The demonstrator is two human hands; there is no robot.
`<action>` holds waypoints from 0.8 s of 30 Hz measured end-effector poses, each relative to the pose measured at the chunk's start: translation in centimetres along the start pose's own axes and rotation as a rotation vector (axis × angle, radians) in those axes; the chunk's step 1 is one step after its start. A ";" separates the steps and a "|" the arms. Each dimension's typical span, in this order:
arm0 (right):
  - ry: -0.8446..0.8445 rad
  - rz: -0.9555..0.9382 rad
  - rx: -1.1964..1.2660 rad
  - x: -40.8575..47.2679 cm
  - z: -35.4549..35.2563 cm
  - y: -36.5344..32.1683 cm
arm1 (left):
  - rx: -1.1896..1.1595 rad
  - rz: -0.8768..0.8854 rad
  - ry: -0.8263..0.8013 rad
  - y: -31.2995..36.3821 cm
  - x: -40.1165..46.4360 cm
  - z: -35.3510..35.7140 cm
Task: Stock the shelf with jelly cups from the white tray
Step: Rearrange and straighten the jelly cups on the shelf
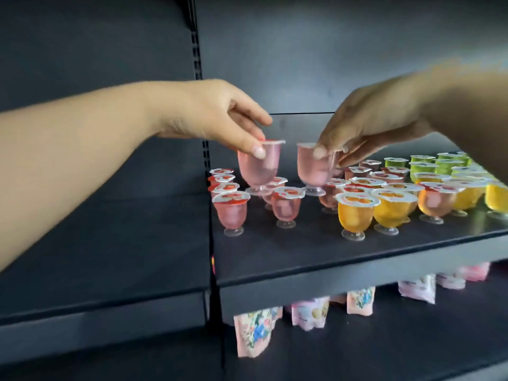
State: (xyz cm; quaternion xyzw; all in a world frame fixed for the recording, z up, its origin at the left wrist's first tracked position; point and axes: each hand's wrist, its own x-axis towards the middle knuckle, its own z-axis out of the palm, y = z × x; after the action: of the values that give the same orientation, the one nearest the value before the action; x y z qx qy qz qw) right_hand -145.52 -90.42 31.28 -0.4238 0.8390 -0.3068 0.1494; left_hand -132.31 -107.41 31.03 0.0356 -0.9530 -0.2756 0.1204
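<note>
My left hand point(220, 116) pinches the rim of a pink jelly cup point(258, 169) and holds it just above the dark shelf point(288, 251). A second pink jelly cup point(314, 167) is gripped at its lid by my right hand point(365, 125), close beside the first. Both cups hang over the pink rows on the shelf point(231, 210). Orange cups point(354, 213) and yellow-green cups point(420, 166) stand further right. The white tray is not in view.
A slotted upright post point(198, 50) divides the shelf bays. The left bay's shelf point(110, 243) is bare. On the lower shelf lie several pastel pouches point(255, 331). The back panel is dark.
</note>
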 end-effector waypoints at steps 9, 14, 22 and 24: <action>-0.011 0.208 -0.040 -3.4 6.2 0.0 | 0.282 -0.049 -0.021 -1.7 -5.8 4.7; 0.064 0.217 -0.044 -2.6 8.1 1.1 | 0.367 -0.099 0.026 -3.0 -5.9 6.1; 0.134 0.182 -0.085 -1.5 8.9 2.0 | 0.264 -0.117 0.097 -4.7 -5.6 7.1; 0.129 0.181 -0.093 -1.6 8.8 2.0 | 0.266 -0.103 0.106 -4.7 -5.4 7.4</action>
State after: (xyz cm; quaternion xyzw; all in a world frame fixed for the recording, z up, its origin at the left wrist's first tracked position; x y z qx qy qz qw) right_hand -141.33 -91.60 23.22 -0.3322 0.8950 -0.2794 0.1025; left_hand -128.91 -106.88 21.33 0.1145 -0.9704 -0.1505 0.1505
